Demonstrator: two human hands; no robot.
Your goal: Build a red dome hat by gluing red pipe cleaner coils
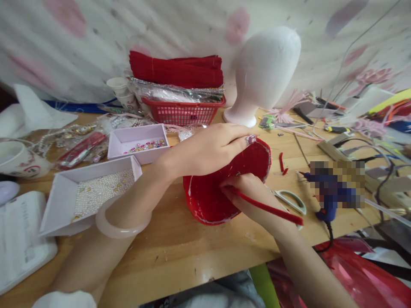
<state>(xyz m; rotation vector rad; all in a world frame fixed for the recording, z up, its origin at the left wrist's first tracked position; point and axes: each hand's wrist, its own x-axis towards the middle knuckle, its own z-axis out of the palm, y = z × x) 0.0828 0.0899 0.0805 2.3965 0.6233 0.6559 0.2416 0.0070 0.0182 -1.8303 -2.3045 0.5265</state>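
Note:
A red bowl-shaped piece (205, 199) with whitish glue-like marks along its rim lies on the wooden table. Across its far side rests my left hand (213, 149), palm down with the fingers stretched out over the rim. My right hand (245, 188) reaches inside the hollow, its fingers pinched on a red fuzzy strip (272, 209). The strip's free end sticks out to the right over my wrist. The tips of my right fingers are partly hidden against the red surface.
White boxes of pearls (53, 209) and gems (138, 132) stand left. Behind are a red basket (184, 114) and a white mannequin head (268, 64). Scissors (300, 205), short red pieces (281, 162) and a blue glue gun (327, 209) with its cable lie right.

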